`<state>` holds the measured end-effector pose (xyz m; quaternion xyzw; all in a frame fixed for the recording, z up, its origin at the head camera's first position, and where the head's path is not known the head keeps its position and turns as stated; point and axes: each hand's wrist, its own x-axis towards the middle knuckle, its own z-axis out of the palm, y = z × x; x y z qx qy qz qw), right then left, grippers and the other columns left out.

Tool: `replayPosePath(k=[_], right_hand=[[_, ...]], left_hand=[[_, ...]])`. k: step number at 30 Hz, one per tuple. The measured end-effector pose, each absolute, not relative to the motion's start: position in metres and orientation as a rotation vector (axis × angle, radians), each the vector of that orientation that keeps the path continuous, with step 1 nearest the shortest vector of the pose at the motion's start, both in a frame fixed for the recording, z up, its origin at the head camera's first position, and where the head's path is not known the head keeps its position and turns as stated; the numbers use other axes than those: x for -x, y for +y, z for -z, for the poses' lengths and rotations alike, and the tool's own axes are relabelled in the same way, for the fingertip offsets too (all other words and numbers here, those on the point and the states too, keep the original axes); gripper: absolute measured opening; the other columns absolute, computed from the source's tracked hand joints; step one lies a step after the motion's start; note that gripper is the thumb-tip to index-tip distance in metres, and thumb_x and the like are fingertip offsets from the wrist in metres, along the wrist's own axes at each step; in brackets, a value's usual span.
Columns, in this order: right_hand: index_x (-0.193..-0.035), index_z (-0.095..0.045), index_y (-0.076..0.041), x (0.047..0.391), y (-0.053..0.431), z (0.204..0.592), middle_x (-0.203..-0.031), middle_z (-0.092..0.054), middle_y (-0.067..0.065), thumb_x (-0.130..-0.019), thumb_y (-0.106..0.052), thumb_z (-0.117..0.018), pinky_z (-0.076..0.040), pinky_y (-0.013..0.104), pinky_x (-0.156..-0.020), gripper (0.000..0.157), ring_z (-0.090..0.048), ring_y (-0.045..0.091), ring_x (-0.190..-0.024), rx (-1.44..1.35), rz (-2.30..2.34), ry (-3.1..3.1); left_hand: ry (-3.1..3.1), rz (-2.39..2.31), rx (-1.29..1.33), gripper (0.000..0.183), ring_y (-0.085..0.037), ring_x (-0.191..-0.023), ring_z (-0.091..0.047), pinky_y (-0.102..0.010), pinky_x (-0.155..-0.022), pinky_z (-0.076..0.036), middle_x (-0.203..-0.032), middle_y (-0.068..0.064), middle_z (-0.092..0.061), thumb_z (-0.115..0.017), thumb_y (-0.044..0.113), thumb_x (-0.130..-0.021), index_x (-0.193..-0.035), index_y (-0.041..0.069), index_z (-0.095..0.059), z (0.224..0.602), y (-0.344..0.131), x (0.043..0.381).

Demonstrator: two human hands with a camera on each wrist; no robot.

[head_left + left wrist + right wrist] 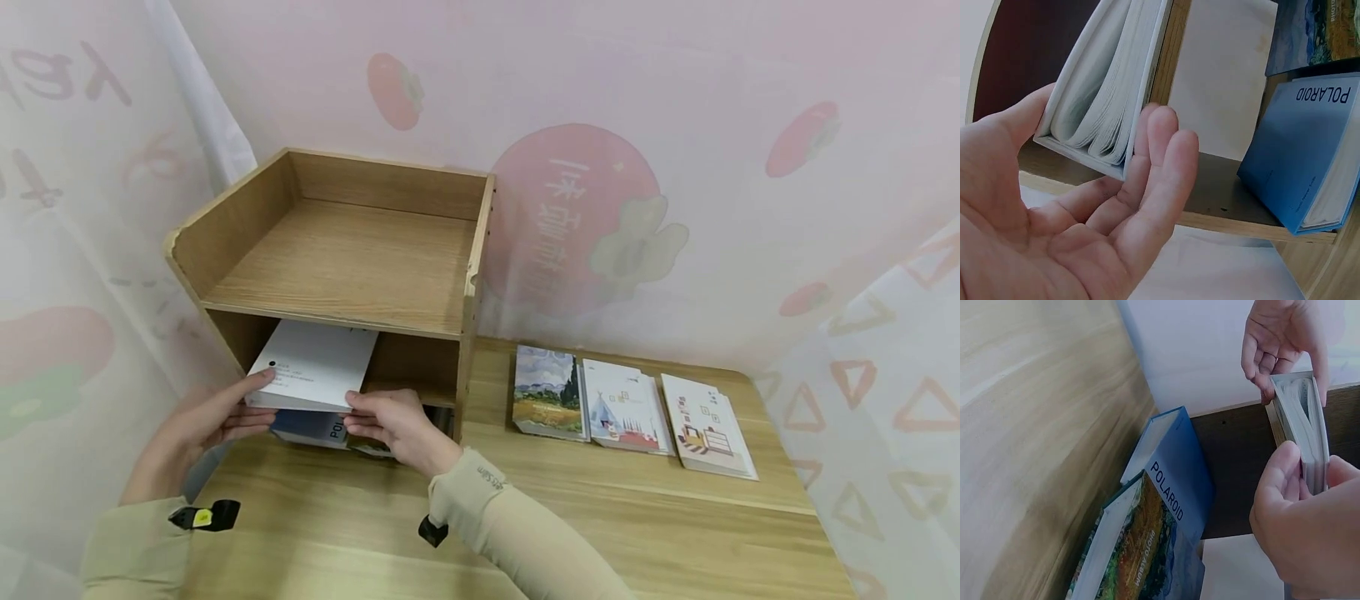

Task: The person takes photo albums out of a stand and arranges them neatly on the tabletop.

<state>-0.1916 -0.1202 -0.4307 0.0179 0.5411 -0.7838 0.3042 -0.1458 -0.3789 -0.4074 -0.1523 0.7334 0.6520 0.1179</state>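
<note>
Both hands hold a white photo album (311, 362) lying flat in the upper covered compartment of the wooden shelf unit (360, 258). My left hand (217, 408) grips its near left corner, thumb on the cover and fingers below. At the near right corner, my right hand (397, 421) pinches it between thumb and fingers. The left wrist view shows its page edges (1107, 94) between the covers. Underneath is a blue album (1179, 469) marked POLAROID, beside an album with a painted cover (1141, 550). The white album's far end is hidden inside the compartment.
On the wooden table (600, 517), right of the shelf, lie a landscape-painting album (547, 387), a white album with a tent picture (622, 408) and another white illustrated album (705, 425). A printed curtain (720, 250) hangs behind the table.
</note>
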Motion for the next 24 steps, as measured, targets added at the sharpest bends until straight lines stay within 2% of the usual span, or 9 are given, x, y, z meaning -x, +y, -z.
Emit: replayPosePath(k=[6,9,13,20,24], right_hand=[[-0.092,-0.073,0.004,0.188,-0.125,0.432,-0.089,-0.071,0.022,-0.088,-0.003,-0.073,-0.059,0.031,-0.072,0.008,-0.066,0.016,-0.068,-0.083,2.125,1.472],[-0.09,-0.073,0.004,0.187,-0.126,0.432,-0.086,-0.071,0.021,-0.088,-0.003,-0.073,-0.059,0.03,-0.07,0.007,-0.066,0.016,-0.067,-0.102,2.141,1.48],[-0.088,-0.074,0.004,0.186,-0.127,0.433,-0.088,-0.07,0.023,-0.087,-0.003,-0.074,-0.059,0.029,-0.067,0.007,-0.066,0.016,-0.065,-0.115,2.157,1.478],[-0.089,-0.074,0.004,0.185,-0.126,0.431,-0.089,-0.07,0.023,-0.087,-0.002,-0.074,-0.059,0.029,-0.068,0.006,-0.065,0.015,-0.066,-0.109,2.15,1.484],[-0.089,-0.074,0.003,0.186,-0.126,0.431,-0.092,-0.07,0.025,-0.087,-0.001,-0.073,-0.059,0.028,-0.067,0.005,-0.065,0.015,-0.065,-0.107,2.146,1.48]], left_hand=[[2.065,-2.039,0.308,0.076,-0.02,-0.092,-0.068,-0.038,-0.09,-0.052,-0.103,-0.01,-0.063,-0.055,0.032,-0.103,-0.144,-0.019,-0.016,0.41,-0.376,0.15],[2.012,-2.131,0.316,0.077,-0.021,-0.093,-0.069,-0.039,-0.09,-0.052,-0.101,-0.01,-0.064,-0.059,0.026,-0.101,-0.144,-0.02,-0.014,0.413,-0.376,0.149],[1.928,-2.216,0.29,0.07,-0.024,-0.095,-0.069,-0.041,-0.09,-0.051,-0.102,-0.012,-0.066,-0.058,0.022,-0.102,-0.143,-0.018,-0.017,0.417,-0.379,0.148],[1.74,-2.378,0.205,0.029,-0.025,-0.101,-0.067,-0.043,-0.094,-0.047,-0.106,-0.012,-0.067,-0.054,0.012,-0.103,-0.125,-0.002,-0.04,0.423,-0.38,0.147],[1.707,-2.425,0.212,0.03,-0.025,-0.101,-0.067,-0.043,-0.094,-0.047,-0.106,-0.011,-0.069,-0.055,0.01,-0.103,-0.125,-0.002,-0.039,0.424,-0.379,0.147]])
